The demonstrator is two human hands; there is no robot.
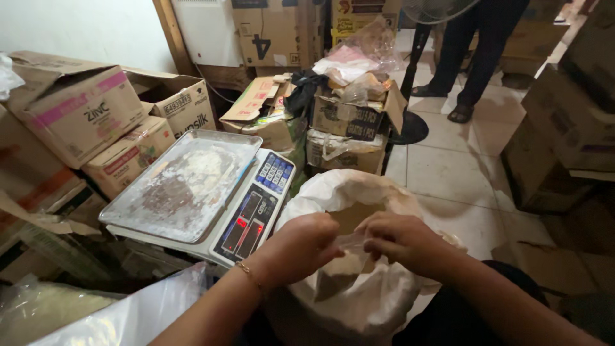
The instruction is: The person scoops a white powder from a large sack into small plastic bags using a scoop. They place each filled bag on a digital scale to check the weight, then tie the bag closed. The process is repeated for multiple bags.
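Two hands are being held over the open white sack of pale powder [359, 282]: a small clear plastic bag [351, 242], apparently unfilled, is being pinched by the left hand [301, 247] and right hand [400, 240]; the powder-dusted metal scale tray [182, 186] is being left bare.

Both forearms reach forward; left hand [301, 247] and right hand [400, 240] meet, fingers pinched
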